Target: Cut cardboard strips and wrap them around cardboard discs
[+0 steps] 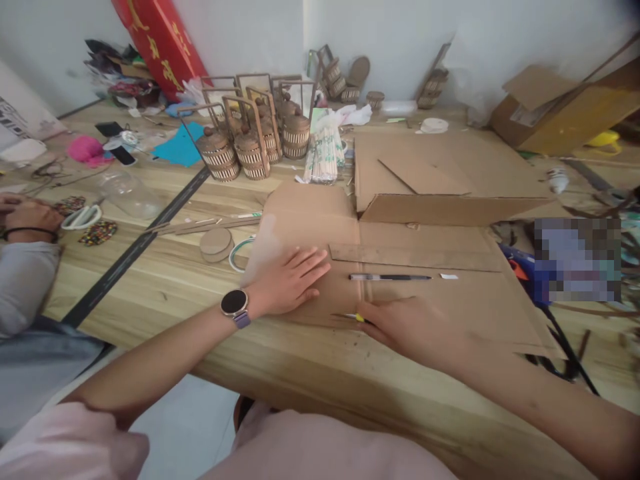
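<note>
A cardboard sheet (480, 300) lies before me on the table (165, 293), my left hand (287, 281) on its left part, my right hand (395, 323) at its near edge with a small tool (359, 319). Beyond that hand lie a pen (390, 277) and – to its right – a paper scrap (449, 276), with a cardboard strip (415, 257) behind both. Left of the sheet I have a tape roll (231, 257), then round discs (216, 243); behind stand baskets (253, 152) – a packet of sticks (324, 150) to their right.

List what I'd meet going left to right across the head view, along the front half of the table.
Co-worker's hand, white-handled scissors, round cardboard discs, left hand, yellow-handled pointed tool, right hand, blue tool.
</note>
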Demonstrator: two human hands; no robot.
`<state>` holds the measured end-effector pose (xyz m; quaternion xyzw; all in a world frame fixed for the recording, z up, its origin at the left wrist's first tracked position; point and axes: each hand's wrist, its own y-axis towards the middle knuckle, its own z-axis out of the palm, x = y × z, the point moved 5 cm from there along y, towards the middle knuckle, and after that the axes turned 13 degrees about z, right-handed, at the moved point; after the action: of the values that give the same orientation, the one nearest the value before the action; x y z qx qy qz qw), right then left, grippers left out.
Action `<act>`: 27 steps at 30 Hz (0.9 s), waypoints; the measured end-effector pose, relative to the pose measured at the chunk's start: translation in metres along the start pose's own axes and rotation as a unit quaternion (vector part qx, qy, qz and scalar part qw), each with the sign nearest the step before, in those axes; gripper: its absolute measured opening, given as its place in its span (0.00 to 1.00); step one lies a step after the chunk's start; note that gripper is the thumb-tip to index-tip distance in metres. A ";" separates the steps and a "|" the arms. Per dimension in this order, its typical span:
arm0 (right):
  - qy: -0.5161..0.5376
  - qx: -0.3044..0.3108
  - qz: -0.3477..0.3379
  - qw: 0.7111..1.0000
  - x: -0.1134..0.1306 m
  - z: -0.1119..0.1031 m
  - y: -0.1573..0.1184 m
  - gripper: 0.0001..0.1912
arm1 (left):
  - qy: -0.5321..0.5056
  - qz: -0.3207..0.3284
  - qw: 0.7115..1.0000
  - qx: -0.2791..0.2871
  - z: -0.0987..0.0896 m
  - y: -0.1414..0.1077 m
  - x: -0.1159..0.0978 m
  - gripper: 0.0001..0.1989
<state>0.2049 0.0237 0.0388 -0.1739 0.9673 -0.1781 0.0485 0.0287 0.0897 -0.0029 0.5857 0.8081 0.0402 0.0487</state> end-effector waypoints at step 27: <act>-0.063 -0.001 -0.050 0.997 0.044 0.002 0.028 0.08 | 0.024 -0.013 1.000 -0.007 0.006 -0.004 -0.004 0.24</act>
<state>0.1553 0.0320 0.0259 -0.2331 0.9526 -0.1680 0.1001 0.0265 0.0847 -0.0092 0.5733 0.8165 0.0596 0.0337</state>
